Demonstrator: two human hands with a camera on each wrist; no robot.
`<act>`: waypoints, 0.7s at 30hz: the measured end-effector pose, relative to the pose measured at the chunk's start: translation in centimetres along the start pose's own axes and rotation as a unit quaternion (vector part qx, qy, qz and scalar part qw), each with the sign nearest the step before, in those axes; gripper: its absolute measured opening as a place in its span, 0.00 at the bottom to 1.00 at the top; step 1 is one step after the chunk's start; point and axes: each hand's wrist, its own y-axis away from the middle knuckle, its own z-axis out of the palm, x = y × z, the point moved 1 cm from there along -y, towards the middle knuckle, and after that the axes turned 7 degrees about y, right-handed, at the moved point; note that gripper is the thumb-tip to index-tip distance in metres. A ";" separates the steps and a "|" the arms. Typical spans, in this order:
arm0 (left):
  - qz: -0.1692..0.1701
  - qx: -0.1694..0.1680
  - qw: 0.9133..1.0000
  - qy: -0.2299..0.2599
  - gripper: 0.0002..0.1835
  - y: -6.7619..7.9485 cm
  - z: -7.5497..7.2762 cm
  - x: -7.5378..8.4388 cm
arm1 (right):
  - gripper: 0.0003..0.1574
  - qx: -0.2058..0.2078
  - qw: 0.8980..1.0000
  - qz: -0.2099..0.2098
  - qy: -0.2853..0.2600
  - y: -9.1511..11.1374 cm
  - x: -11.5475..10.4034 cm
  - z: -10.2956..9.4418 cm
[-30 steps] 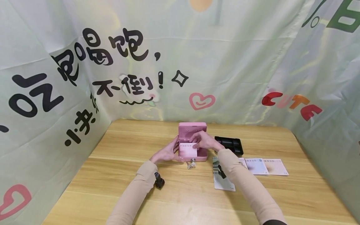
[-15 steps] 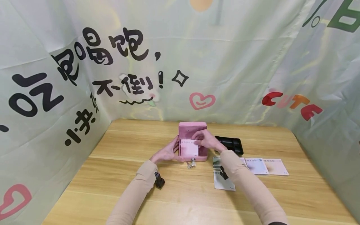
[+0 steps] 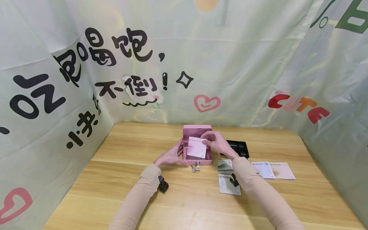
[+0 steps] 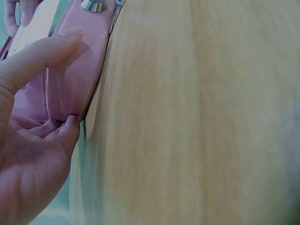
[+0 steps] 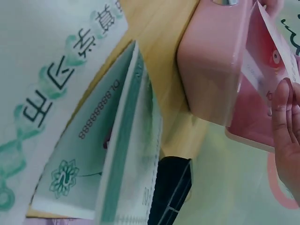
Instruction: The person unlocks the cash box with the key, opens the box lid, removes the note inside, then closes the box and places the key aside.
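Observation:
A pink metal cash box (image 3: 207,162) stands with its lid raised near the back of the table. My left hand (image 3: 171,155) grips its left front corner; in the left wrist view the thumb lies on the front of the box (image 4: 77,93) and the other fingers curl at its side. A pinkish play banknote (image 3: 196,148) is pinched at its upper right by my right hand (image 3: 217,142), tilted over the open box. In the right wrist view, my right hand (image 5: 288,136) holds the note half out of the box. Small keys (image 3: 194,169) hang at the front lock.
Right of the box lies a black compartment tray (image 3: 241,147), partly behind my right hand. Nearer are green play notes (image 3: 225,166), a pale note (image 3: 229,185), a bluish note (image 3: 264,169) and a pinkish note (image 3: 282,171). Printed cloth (image 3: 241,70) hangs behind the table.
My right hand has risen and shifted right, lifting the pinkish banknote up from inside the box. The left hand stays at the box's corner.

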 end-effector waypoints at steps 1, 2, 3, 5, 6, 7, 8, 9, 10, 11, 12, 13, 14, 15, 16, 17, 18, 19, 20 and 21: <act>-0.001 0.001 1.000 -0.002 0.71 0.0 0.0 0.0 | 0.11 0.003 1.000 0.001 -0.002 0.2 -0.1 -0.1; -0.001 0.002 1.000 -0.003 0.71 0.0 0.0 0.0 | 0.11 0.006 1.000 -0.001 -0.005 0.3 -0.2 -0.3; -0.001 0.003 1.000 -0.004 0.71 0.0 0.0 0.0 | 0.11 0.008 1.000 0.000 -0.010 0.5 -0.2 -0.4; 0.001 0.002 1.000 -0.001 0.71 0.0 0.0 0.0 | 0.11 0.010 1.000 0.002 -0.025 0.9 -0.3 -0.7; 0.000 0.001 1.000 0.001 0.71 0.0 0.0 0.0 | 0.11 0.009 0.999 0.003 -0.033 1.2 -0.3 -0.8; -0.001 0.001 1.000 0.003 0.70 0.0 0.0 0.0 | 0.11 0.008 0.999 0.005 -0.041 1.4 -0.3 -1.0; -0.002 0.001 1.000 0.005 0.70 0.0 0.0 0.0 | 0.11 0.008 0.999 0.007 -0.047 1.6 -0.3 -1.1; -0.003 0.000 1.000 0.006 0.70 0.0 0.0 0.0 | 0.12 0.008 0.998 0.011 -0.054 1.8 -0.2 -1.2; -0.005 -0.001 1.000 0.008 0.70 0.0 0.0 0.0 | 0.12 0.009 0.998 0.010 -0.058 2.0 -0.1 -1.4; -0.008 -0.001 1.000 0.008 0.70 0.0 0.0 0.0 | 0.12 0.009 0.998 0.009 -0.062 2.3 0.0 -1.5; -0.010 -0.001 1.000 0.008 0.70 0.0 0.0 0.0 | 0.13 0.011 0.998 0.008 -0.063 2.5 0.1 -1.6; -0.009 -0.002 1.000 0.010 0.70 0.0 0.0 -0.1 | 0.13 0.013 0.998 0.005 -0.065 2.7 0.2 -1.8; -0.006 -0.004 1.000 0.011 0.69 0.0 0.0 -0.1 | 0.13 0.016 0.998 0.003 -0.068 2.9 0.4 -1.9; -0.003 -0.006 1.000 0.013 0.69 -0.1 -0.1 -0.1 | 0.13 0.016 0.997 -0.001 -0.071 3.1 0.5 -2.0; 0.000 -0.007 1.000 0.014 0.69 -0.1 -0.1 -0.1 | 0.13 0.016 0.997 -0.005 -0.075 3.4 0.6 -2.1; 0.003 -0.009 1.000 0.015 0.69 -0.1 -0.1 -0.1 | 0.13 0.016 0.997 -0.004 -0.082 3.6 0.7 -2.3; 0.005 -0.010 1.000 0.016 0.69 0.0 -0.1 -0.1 | 0.13 0.016 0.996 -0.003 -0.086 3.9 0.7 -2.4; 0.008 -0.012 1.000 0.017 0.69 0.0 -0.1 -0.1 | 0.14 0.016 0.996 0.000 -0.088 4.2 0.7 -2.6; 0.008 -0.013 1.000 0.016 0.69 0.0 -0.1 -0.1 | 0.14 0.016 0.996 0.004 -0.091 4.4 0.8 -2.7; 0.008 -0.013 1.000 0.016 0.70 0.0 -0.1 0.0 | 0.14 0.015 0.996 0.007 -0.091 4.7 0.8 -2.9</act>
